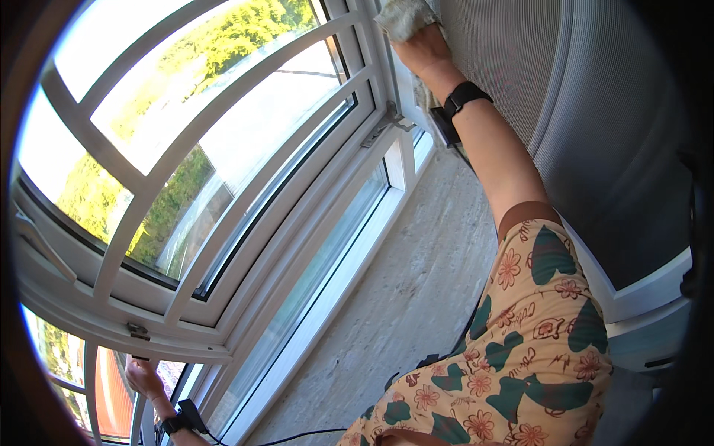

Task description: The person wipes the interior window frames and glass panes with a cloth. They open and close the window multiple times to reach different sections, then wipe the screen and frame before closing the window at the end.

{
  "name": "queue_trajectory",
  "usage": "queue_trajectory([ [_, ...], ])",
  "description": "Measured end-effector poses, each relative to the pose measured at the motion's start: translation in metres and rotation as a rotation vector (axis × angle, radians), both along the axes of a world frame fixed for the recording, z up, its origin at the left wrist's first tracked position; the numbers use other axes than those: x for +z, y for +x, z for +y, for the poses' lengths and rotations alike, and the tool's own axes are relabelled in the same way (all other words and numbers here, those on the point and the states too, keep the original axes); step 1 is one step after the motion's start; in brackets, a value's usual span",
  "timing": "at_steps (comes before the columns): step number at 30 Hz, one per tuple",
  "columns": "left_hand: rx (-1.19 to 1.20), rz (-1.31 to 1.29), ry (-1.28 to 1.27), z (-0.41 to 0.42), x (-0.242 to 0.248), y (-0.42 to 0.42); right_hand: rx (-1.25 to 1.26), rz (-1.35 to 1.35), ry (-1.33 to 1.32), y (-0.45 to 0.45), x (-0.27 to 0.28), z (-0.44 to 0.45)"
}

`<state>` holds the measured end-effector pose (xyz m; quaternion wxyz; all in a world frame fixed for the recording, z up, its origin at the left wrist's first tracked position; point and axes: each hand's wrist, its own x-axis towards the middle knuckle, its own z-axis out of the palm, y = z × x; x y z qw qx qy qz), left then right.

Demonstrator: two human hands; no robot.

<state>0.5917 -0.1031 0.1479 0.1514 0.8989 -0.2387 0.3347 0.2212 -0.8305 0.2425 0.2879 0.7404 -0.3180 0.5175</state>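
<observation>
At the top of the head view my right hand [421, 50] is closed on a pale, crumpled cloth [410, 19], which lies against the white frame beside the hinged side of the open window sash [290, 217]. At the lower left, my left hand [144, 376] is at the lower edge of the sash, just below a small metal latch fitting [138, 331]. Its fingers are bent, and whether they grip the edge is too small to tell. Both wrists wear black straps with a small device and cable.
White bars [223, 106] cross the sash, and a white handle [47, 248] sits on its left side. Below runs the window frame [312, 329] with a marbled stone surface [390, 295] beside it. A mesh screen [496, 56] stands at the right. Trees show outside.
</observation>
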Motion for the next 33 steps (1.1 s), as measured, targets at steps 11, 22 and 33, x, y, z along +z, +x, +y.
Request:
queue_trajectory([
  [11, 0.102, 0.134, 0.081, -0.008, 0.010, -0.015, -0.037, 0.313, 0.027, -0.008, -0.108, 0.031],
  [22, 0.258, 0.103, 0.062, 0.050, 0.031, -0.048, 0.184, 0.260, 0.435, -0.060, -0.139, 0.133],
  [33, 0.328, 0.026, 0.145, 0.043, 0.080, -0.134, -0.047, 0.259, 0.163, -0.258, -0.192, 0.194],
])
